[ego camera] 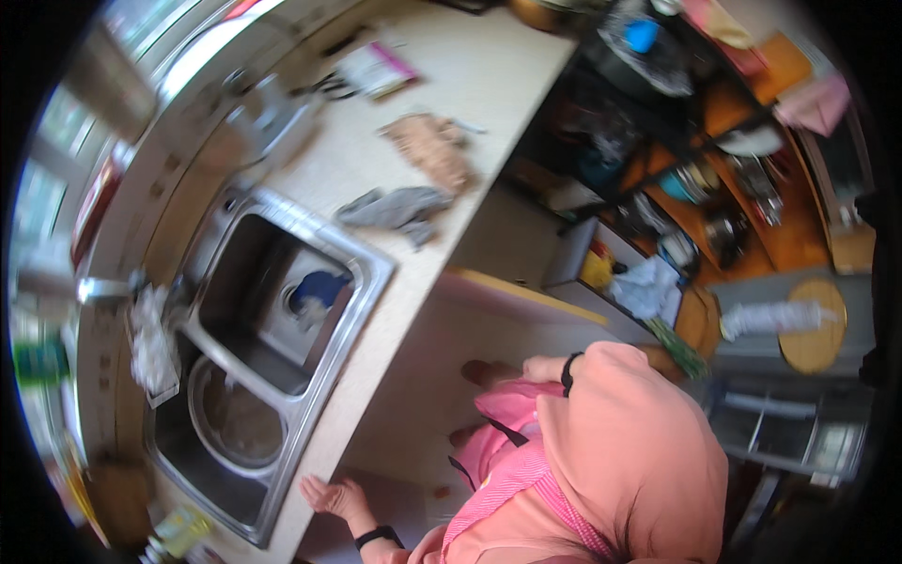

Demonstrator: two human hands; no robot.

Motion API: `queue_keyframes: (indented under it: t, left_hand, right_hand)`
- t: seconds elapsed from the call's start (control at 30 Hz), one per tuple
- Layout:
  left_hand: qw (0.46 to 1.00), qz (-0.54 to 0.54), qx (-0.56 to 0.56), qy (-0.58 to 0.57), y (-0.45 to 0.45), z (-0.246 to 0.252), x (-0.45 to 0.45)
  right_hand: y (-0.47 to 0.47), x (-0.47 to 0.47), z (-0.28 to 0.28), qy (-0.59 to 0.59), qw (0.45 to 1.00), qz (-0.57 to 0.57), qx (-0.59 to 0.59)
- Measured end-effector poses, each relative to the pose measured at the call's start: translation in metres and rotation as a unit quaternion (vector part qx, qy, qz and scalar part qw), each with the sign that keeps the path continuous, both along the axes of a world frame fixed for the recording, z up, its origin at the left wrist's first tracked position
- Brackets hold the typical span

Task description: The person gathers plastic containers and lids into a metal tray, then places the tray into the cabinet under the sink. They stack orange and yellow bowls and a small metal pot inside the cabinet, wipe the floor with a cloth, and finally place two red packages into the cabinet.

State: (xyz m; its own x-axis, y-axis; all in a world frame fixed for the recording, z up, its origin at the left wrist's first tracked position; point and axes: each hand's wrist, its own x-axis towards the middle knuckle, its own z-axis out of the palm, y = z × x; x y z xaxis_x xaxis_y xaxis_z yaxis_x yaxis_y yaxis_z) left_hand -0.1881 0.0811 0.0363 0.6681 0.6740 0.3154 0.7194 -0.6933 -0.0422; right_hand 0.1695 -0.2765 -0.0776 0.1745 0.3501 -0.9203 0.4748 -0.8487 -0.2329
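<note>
My left hand (335, 496), with a black band at the wrist, is at the front edge of the pale countertop (373, 398), beside the double stainless-steel sink (320, 416). Its fingers look extended, with nothing in them. Close to the pink apron (504, 405) is my right hand (542, 368), partly hidden, so its grip is unclear. A round basin (197, 395) sits in the sink bowl nearer my left hand. In the other bowl, a dark blue item (320, 287) lies by the drain. A grey cloth (394, 208) and a peach-coloured cloth (430, 151) lie crumpled on the counter.
A yellow-edged panel (521, 296), possibly a cabinet door, juts out beyond my right hand. Shelves (796, 233) hold pots and bags. Green vegetables (676, 349) lie near a round wooden board (814, 326). The faucet (109, 290) stands behind the sink, beside a clear plastic bag (151, 342).
</note>
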Motion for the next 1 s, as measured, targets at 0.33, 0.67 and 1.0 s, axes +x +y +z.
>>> queue_keyframes:
  t: [0.33,0.67,1.0]
  left_hand:
    - [0.993,-0.043,0.113,-0.017,0.009,-0.026,-0.012]
    - [0.986,-0.038,0.16,0.038,0.001,-0.019,0.033]
    - [0.886,-0.271,-0.371,-0.056,-0.186,0.055,0.301]
  right_hand:
    - [-0.082,-0.015,0.042,-0.096,0.936,-0.335,0.045]
    - [-0.159,-0.044,0.09,-0.016,0.713,-0.694,0.098]
    - [-0.234,0.052,0.159,-0.106,0.488,-0.811,0.305]
